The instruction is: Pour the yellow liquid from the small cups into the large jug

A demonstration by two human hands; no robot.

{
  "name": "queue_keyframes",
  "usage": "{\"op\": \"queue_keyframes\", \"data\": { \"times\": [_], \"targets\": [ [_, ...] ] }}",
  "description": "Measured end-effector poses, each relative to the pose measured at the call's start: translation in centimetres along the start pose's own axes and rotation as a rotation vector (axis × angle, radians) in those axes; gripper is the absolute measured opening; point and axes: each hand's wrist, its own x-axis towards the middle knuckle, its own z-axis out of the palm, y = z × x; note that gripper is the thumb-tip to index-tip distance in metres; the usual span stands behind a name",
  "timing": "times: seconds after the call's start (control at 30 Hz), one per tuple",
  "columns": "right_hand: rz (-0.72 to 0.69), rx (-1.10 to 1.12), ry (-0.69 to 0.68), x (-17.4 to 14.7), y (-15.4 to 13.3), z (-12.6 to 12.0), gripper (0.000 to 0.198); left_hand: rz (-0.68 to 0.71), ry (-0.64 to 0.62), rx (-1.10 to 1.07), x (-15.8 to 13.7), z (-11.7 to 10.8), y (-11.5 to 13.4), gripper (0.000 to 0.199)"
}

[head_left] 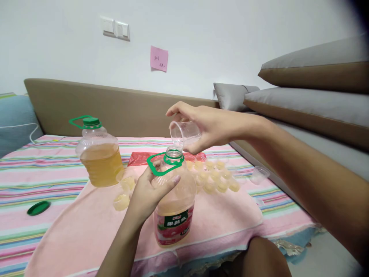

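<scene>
My left hand point(154, 188) is wrapped round the neck and shoulder of a clear plastic juice bottle point(175, 200) with a red label and a green carry ring. The bottle stands upright and uncapped on a pink cloth. Above its mouth, my right hand point(198, 127) grips a clear plastic cup point(184, 132), tilted on its side with its rim towards the left. The cup's lower rim is at the bottle's opening; whether liquid runs from it is hard to see. Behind the bottle stand several small cups point(215, 177) holding pale yellow liquid.
At the left is a capped bottle point(102, 161) of yellow liquid. Two filled cups point(121, 201) stand near it, and a green cap point(38, 208) lies on the striped sheet. A red plastic bag point(141, 158) lies behind; an overturned cup point(259, 175) is at right, beside stacked cushions point(311, 104).
</scene>
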Motion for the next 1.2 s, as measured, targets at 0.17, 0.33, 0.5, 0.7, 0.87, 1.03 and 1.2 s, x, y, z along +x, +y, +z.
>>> {"op": "queue_keyframes", "data": {
  "times": [0.17, 0.33, 0.5, 0.7, 0.87, 1.03, 1.2],
  "targets": [
    [0.009, -0.007, -0.02, 0.2, -0.1, -0.3, 0.081, -0.001, 0.005, 0.004, -0.1, 0.0, 0.2, 0.058],
    [-0.024, -0.093, -0.072, 0.5, -0.3, -0.6, 0.081, 0.0, 0.001, 0.017, -0.1, -0.1, 0.1, 0.061],
    [-0.023, -0.183, -0.167, 1.3, -1.6, -1.1, 0.081, 0.019, -0.004, 0.007, 0.1, -0.2, -0.2, 0.06],
    [0.041, -0.268, -0.217, 2.1, -3.2, -1.3, 0.085, 0.024, -0.018, -0.017, 0.0, -0.4, -0.5, 0.058],
    [0.064, -0.304, -0.242, 2.4, -3.7, -1.3, 0.087, 0.036, -0.017, -0.003, 0.0, -0.5, -0.4, 0.057],
    [0.094, -0.4, -0.285, 2.9, -4.6, -1.3, 0.087, 0.027, -0.008, 0.006, 0.1, -0.5, -0.6, 0.06],
    [0.098, -0.445, -0.347, 3.5, -5.7, -1.5, 0.077, 0.026, -0.005, -0.007, 0.2, -0.5, -0.8, 0.065]
  ]
}}
